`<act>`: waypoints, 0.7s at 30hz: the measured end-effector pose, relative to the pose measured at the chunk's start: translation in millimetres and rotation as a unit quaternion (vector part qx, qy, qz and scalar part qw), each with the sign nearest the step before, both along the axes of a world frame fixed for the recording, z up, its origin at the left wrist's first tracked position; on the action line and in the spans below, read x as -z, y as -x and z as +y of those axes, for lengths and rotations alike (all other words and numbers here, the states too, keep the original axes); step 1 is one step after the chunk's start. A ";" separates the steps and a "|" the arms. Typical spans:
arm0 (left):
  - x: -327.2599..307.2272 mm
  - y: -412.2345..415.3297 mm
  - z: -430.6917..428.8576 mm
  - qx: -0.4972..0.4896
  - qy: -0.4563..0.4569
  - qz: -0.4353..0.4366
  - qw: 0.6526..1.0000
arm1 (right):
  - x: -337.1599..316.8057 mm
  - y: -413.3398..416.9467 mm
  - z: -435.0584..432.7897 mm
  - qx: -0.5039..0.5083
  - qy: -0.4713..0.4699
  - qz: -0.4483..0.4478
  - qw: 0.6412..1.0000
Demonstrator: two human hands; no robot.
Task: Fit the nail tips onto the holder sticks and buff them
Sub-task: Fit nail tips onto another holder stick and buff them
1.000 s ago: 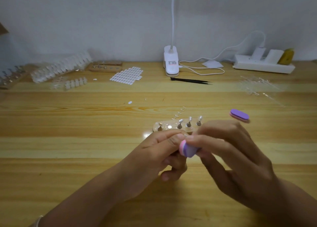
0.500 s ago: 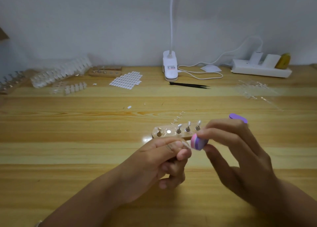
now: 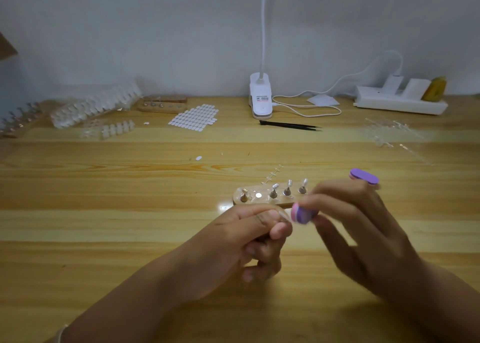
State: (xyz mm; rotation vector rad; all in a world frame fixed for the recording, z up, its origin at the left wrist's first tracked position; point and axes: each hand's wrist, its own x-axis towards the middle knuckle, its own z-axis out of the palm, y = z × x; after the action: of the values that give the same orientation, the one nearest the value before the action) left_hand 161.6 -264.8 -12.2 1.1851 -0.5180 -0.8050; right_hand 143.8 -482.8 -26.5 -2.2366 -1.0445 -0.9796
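My left hand (image 3: 249,241) pinches a holder stick between thumb and forefinger, its clear nail tip (image 3: 285,215) poking out at the fingertips. My right hand (image 3: 363,233) grips a small pink and purple buffer block (image 3: 301,214) right beside that tip; whether they touch I cannot tell. Just behind my hands lies the wooden holder base (image 3: 262,197) with several metal sticks (image 3: 287,188) standing in it, three carrying clear tips.
A second purple buffer (image 3: 363,176) lies right of the base. At the back are a clip lamp (image 3: 261,98), black tweezers (image 3: 289,125), a power strip (image 3: 400,102), a sheet of white adhesive tabs (image 3: 193,118), clear nail-tip racks (image 3: 96,106) and another wooden base (image 3: 162,105).
My right hand has drawn the buffer block to the right, off the nail tip it covered a second ago. The left hand has stayed about where it was.
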 end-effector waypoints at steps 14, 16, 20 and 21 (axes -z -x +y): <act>8.5 0.5 -6.6 -0.207 -0.104 -0.265 0.936 | -0.7 0.5 1.6 0.015 -0.033 0.024 0.999; 7.6 2.3 -7.2 -0.205 -0.099 -0.294 0.928 | 3.3 6.5 9.3 -0.009 0.003 0.021 1.000; 8.4 1.5 -5.3 -0.242 -0.137 -0.328 0.903 | -4.1 -4.3 -0.1 0.036 0.005 0.027 0.999; 8.3 0.8 -4.9 -0.250 -0.145 -0.335 0.897 | -5.3 -4.3 0.1 0.040 -0.010 0.029 0.999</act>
State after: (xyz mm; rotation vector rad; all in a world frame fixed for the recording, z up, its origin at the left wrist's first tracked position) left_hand 160.8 -269.7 -20.5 1.7902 -0.6203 0.0000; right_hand 148.1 -482.7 -21.2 -2.2921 -0.9237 -0.9473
